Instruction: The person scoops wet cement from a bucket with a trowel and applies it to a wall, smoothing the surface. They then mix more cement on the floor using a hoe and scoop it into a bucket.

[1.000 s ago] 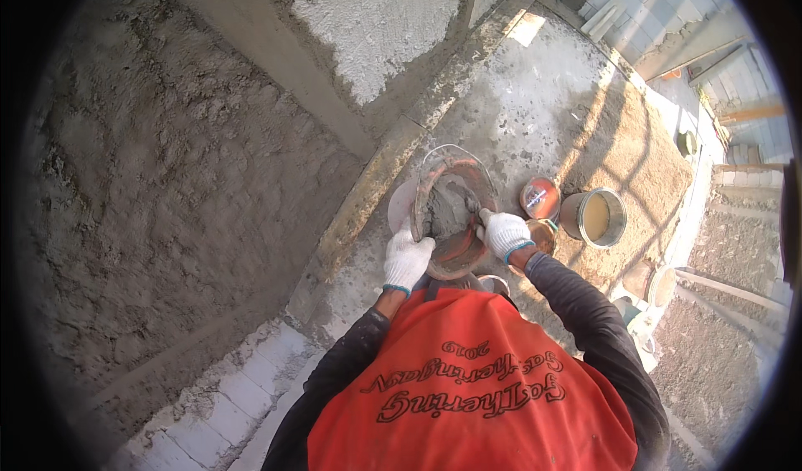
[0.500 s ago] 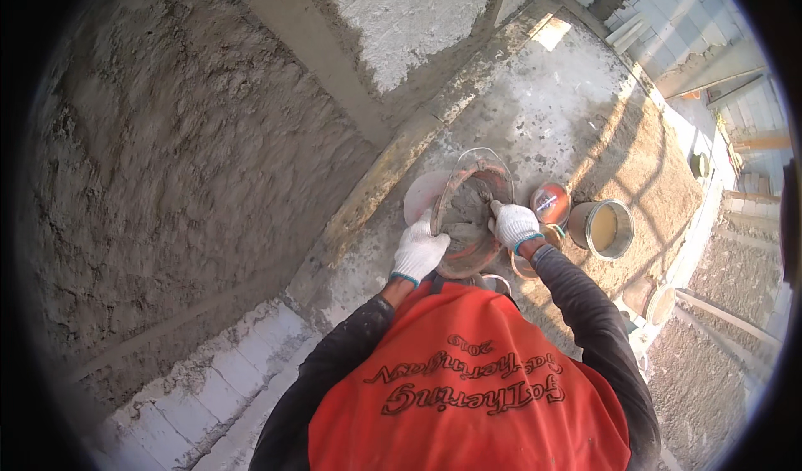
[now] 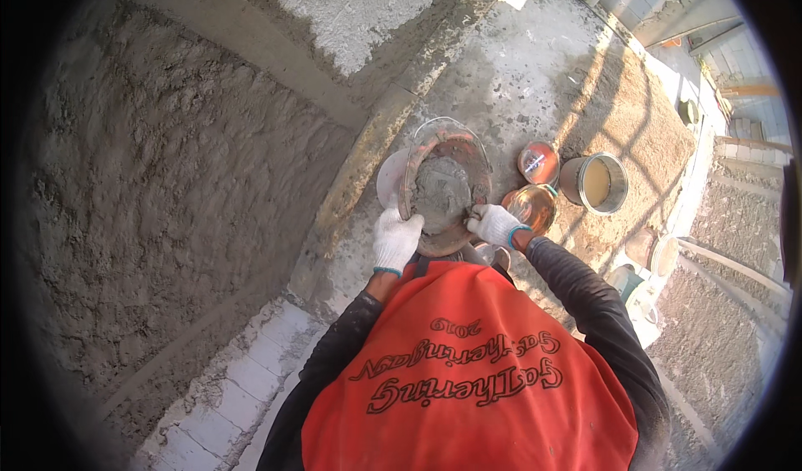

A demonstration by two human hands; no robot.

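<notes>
The pan (image 3: 443,187) of mortar (image 3: 441,193) has been raised nearer; its rim is clasped by the left hand (image 3: 396,239), the right hand (image 3: 494,224) closed beside it.

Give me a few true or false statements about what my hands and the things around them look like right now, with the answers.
1. Both hands wear white gloves. True: left hand, right hand.
2. The round reddish pan holds grey mortar. True.
3. The left hand hangs free, away from the pan. False: it grips the pan's near rim.
4. The metal bucket lies left of the pan. False: it stands to the right.
5. The wall is smooth and painted. False: rough grey plaster.
</notes>
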